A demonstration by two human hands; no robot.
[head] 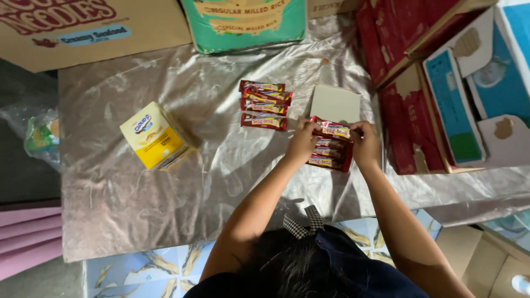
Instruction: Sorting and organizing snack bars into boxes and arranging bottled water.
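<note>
Head view: I see my left hand (pixel 302 140) and right hand (pixel 365 144) each with a grip pinched on an end of the top red candy bar (pixel 333 130). It sits on a stack of bars (pixel 329 154) on the plastic-covered desk (pixel 138 204), near a beige card (pixel 335 103).

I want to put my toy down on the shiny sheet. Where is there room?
The biggest bare patch of the plastic sheet is in front of the yellow box, left of the left hand. Another runs between the yellow box and the row of snack bars. It is crowded on the right, where both hands hold a snack box beside the red cartons.
</note>
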